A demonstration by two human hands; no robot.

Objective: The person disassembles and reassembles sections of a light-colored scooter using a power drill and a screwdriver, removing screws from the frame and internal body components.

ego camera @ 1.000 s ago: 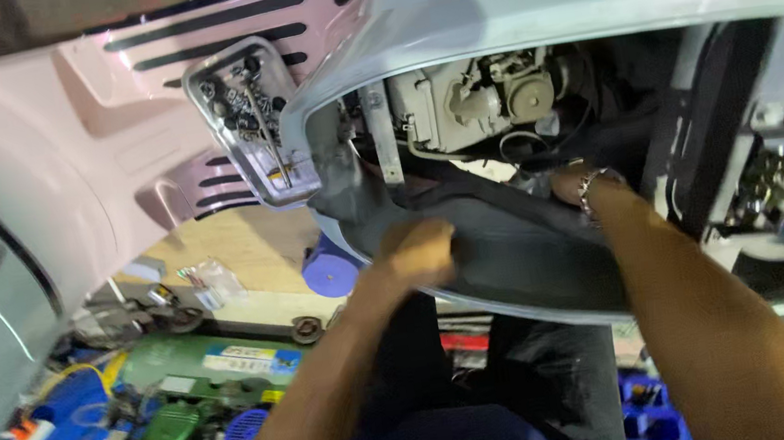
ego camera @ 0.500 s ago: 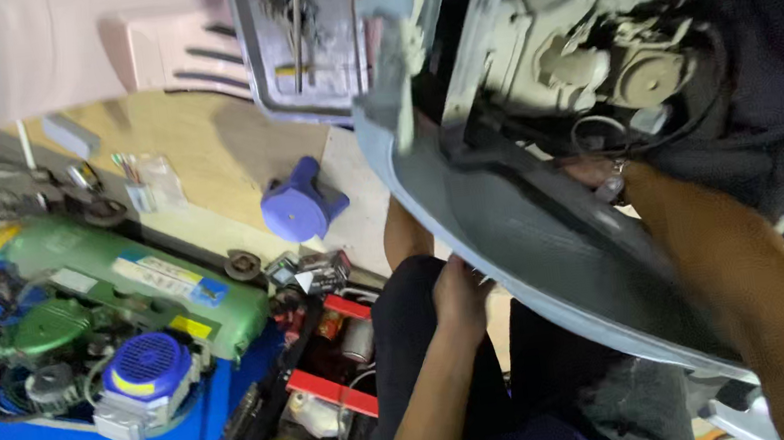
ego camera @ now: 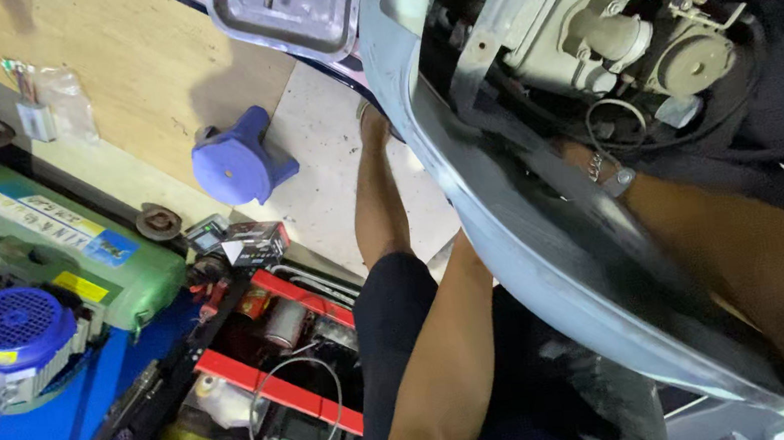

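At your left, a blue-white-yellow label (ego camera: pixel 50 227) sits on the green machine (ego camera: pixel 26 198); a clear plastic packet (ego camera: pixel 42 94) lies above it, and a small dark box (ego camera: pixel 253 240) sits just right of it.

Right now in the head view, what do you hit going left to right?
Blue motor fan cover → green machine body → blue plastic cap → left forearm → pale grey body panel edge → grey engine unit → right forearm.

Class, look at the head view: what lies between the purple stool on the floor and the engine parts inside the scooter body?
In the head view, the pale grey curved body panel runs between the purple stool and the engine parts; a bare lower leg also stands there.
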